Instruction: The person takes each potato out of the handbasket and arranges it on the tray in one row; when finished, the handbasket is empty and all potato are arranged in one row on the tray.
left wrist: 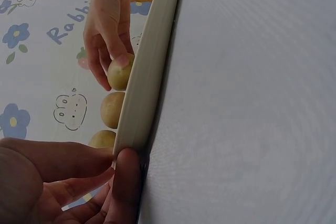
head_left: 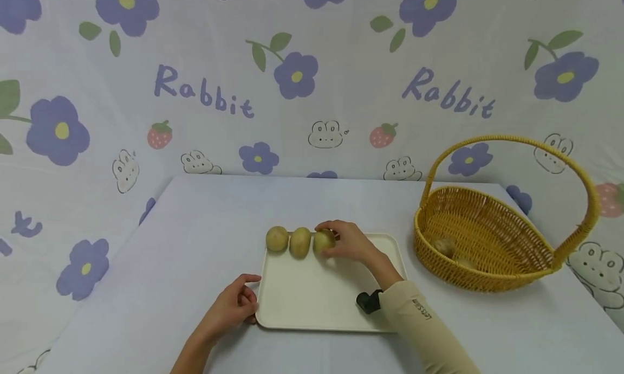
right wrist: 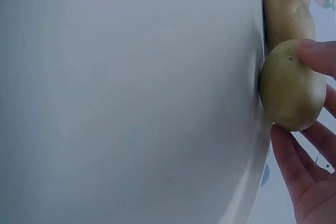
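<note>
Three potatoes stand in a row along the far edge of a cream tray [head_left: 307,295]: a left potato [head_left: 277,238], a middle potato [head_left: 299,242] and a right potato [head_left: 322,244]. My right hand [head_left: 352,243] holds the right potato, thumb on its near side and fingers around behind, as the right wrist view shows. That potato [right wrist: 291,87] sits close against the middle potato [right wrist: 289,18]. At the tray's left side, my left hand [head_left: 230,306] grips the rim between thumb and finger; in the left wrist view its fingers [left wrist: 126,182] press on the tray wall [left wrist: 142,93].
A yellow wicker basket [head_left: 480,208] with a tall handle stands right of the tray, with a brownish round item [head_left: 443,247] and a paler one [head_left: 467,263] inside. A black wrist strap [head_left: 369,302] shows by the right sleeve. A patterned cloth [head_left: 341,92] hangs behind the table.
</note>
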Available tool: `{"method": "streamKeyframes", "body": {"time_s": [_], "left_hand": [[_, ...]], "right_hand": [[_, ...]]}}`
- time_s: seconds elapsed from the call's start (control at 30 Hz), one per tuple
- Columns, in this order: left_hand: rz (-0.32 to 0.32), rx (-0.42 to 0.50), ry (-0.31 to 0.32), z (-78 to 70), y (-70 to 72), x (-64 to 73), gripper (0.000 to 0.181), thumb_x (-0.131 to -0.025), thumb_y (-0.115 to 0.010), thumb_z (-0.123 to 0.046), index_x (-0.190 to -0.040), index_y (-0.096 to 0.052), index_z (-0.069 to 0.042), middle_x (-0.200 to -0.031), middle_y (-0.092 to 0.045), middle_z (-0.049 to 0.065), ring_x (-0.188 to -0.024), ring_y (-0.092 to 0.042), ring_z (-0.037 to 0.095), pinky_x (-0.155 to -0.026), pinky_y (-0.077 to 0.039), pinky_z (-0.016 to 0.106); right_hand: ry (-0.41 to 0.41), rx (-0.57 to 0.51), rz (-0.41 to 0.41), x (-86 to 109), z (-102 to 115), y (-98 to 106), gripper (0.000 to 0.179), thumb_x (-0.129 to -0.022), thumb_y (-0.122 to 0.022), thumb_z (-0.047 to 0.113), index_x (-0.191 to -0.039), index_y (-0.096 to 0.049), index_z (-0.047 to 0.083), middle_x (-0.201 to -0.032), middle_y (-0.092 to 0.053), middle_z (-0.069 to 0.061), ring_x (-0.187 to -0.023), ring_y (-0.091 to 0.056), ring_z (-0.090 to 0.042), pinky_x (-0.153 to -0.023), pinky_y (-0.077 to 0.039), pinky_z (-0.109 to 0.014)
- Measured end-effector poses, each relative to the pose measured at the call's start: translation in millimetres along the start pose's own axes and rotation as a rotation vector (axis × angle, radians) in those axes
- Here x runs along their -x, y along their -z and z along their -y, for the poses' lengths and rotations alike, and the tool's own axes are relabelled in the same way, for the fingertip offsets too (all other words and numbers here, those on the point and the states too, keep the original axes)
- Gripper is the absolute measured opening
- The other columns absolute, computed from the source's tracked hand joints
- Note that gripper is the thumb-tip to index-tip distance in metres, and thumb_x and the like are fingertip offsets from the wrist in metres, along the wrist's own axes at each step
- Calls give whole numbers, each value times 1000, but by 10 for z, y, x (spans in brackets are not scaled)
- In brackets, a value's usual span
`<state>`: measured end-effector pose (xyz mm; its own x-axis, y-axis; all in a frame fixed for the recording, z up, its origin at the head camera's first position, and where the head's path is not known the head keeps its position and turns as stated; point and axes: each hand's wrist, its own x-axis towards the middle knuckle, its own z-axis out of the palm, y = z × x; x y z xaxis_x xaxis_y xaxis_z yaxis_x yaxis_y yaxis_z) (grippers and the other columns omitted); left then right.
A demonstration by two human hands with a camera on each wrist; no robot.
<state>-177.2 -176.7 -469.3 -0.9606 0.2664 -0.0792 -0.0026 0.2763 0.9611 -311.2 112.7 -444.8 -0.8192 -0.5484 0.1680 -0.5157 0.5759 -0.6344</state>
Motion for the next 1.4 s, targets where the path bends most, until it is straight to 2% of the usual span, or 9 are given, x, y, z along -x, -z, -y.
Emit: {"method": "streamKeyframes", "body": {"time_s": [0.27,0.5,0.7,0.83,0.97,1.17,1.3,1.4], "left_hand": [[-13,-21,-2,-21,-21,25,52,-79,-58,9,-129,-42,5,-83,-49,10,-65,-53,15,-56,-54,27],[-13,-23,5,-34,-36,12,52,-80,-58,9,-129,-42,5,-83,-49,10,-66,-52,16,-56,-54,27],[-16,-20,15,-15,-55,-10,52,-80,-58,9,-129,-42,5,-84,-49,10,-66,-52,16,-56,-54,28],[-14,-18,13,-2,-67,-16,52,-80,-58,9,-129,-41,5,-84,-49,10,-66,-52,16,-56,-54,28],[-7,-17,6,1,-76,-10,52,-80,-58,9,-129,-41,6,-84,-50,10,-66,-52,16,-56,-54,27],[-23,-17,4,-29,-61,15,52,-80,-58,9,-129,-42,4,-84,-49,10,-66,-52,15,-56,-54,27],[-23,-20,-6,-35,-44,30,52,-80,-58,9,-129,-41,5,-84,-49,10,-66,-53,15,-56,-54,28],[-25,-25,-1,-38,-39,31,52,-79,-58,9,-129,-42,5,-83,-49,10,-66,-53,15,-57,-54,28]], "right_hand": [[0,-9,12,38,-2,-29,54,-75,-75,14,-124,-56,5,-127,-52,-13,-112,-50,-28,-89,-47,-43],[20,-21,11,61,-27,-21,54,-76,-76,14,-126,-55,4,-126,-55,-11,-116,-49,-27,-96,-45,-42],[39,19,-31,79,-32,-22,55,-76,-75,12,-126,-55,3,-124,-56,-13,-113,-51,-28,-95,-45,-43],[29,43,-52,111,-1,37,62,-74,-77,13,-131,-51,5,-125,-54,-15,-110,-51,-32,-92,-45,-46],[45,18,-119,168,41,265,60,-75,-77,13,-129,-52,5,-127,-52,-16,-112,-50,-35,-90,-47,-47],[58,12,-254,363,9,861,40,-80,-73,15,-117,-61,5,-122,-57,-12,-111,-52,-32,-88,-49,-47],[-42,8,-346,627,-118,1242,35,-84,-69,20,-116,-61,7,-119,-57,-12,-108,-53,-30,-91,-48,-49],[-145,31,-402,857,-251,1496,37,-87,-65,26,-118,-60,7,-117,-58,-13,-105,-54,-27,-89,-49,-42]]}}
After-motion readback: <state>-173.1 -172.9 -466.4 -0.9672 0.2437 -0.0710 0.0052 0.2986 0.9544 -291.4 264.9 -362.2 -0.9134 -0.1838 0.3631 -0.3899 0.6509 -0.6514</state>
